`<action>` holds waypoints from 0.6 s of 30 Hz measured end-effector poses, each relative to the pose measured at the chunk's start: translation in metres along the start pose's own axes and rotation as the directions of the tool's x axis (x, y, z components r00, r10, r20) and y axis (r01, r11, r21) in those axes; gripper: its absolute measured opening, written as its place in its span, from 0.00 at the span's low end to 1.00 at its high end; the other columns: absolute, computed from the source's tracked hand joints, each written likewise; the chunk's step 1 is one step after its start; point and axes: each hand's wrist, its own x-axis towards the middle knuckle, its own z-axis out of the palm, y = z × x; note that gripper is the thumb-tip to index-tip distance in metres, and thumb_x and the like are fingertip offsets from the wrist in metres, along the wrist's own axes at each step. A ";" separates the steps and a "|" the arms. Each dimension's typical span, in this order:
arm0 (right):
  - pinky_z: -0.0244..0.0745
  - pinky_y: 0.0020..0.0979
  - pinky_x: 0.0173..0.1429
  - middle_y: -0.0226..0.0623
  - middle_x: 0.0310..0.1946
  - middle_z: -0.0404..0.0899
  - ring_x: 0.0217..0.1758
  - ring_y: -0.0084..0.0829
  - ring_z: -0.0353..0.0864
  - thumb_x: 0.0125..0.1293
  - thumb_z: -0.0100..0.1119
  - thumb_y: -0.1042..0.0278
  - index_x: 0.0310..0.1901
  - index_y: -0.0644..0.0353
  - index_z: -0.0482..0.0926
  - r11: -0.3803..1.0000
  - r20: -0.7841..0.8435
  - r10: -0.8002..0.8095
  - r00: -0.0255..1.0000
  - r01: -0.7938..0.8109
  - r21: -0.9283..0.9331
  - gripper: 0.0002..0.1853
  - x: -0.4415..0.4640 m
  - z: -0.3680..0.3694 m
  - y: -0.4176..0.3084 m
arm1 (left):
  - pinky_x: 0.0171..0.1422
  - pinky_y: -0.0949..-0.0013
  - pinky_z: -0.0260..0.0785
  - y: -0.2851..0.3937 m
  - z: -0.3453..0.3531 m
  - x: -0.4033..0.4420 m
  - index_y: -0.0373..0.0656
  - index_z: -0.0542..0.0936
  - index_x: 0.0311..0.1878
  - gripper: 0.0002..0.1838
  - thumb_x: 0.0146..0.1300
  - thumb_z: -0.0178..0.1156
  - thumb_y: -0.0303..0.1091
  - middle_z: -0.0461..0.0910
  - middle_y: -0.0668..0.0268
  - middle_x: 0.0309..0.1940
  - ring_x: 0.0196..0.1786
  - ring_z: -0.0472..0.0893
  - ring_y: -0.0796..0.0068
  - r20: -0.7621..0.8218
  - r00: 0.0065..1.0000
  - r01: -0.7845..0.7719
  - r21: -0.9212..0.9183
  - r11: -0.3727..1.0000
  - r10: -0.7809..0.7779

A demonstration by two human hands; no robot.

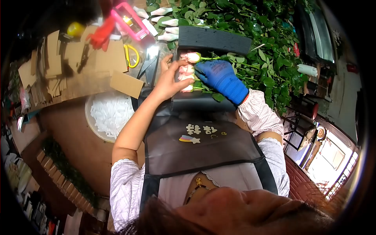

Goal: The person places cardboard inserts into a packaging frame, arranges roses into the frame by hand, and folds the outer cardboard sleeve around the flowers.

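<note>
Several pale pink roses (187, 70) lie side by side with their heads to the left, on a dark padded surface in front of me. My left hand (169, 80), bare, spans the rose heads, its thumb on the lower ones and its fingertips at the upper ones. My right hand (219, 76), in a blue knit glove, closes around the green stems just right of the blooms; its fingertips are partly hidden. Behind the roses stands a black ribbed strip (214, 39). A black padded edge (203, 102) runs along the near side.
Leafy stems (266, 58) heap at the back right. Sleeved white buds (168, 37) lie near a pink frame (131, 21). Scissors with yellow handles (133, 56), cardboard pieces (126, 84) and a red glove (102, 34) are at left. A round tub (89, 117) holds white pieces.
</note>
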 end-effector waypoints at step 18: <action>0.80 0.51 0.42 0.45 0.34 0.86 0.37 0.49 0.86 0.70 0.56 0.47 0.44 0.51 0.81 0.972 -0.007 0.155 0.988 -0.151 0.180 0.16 0.009 -0.017 0.014 | 0.77 0.56 0.56 0.001 0.010 0.005 0.37 0.72 0.62 0.34 0.58 0.76 0.42 0.63 0.47 0.65 0.73 0.63 0.52 -0.194 0.981 0.002 0.095 0.995 0.017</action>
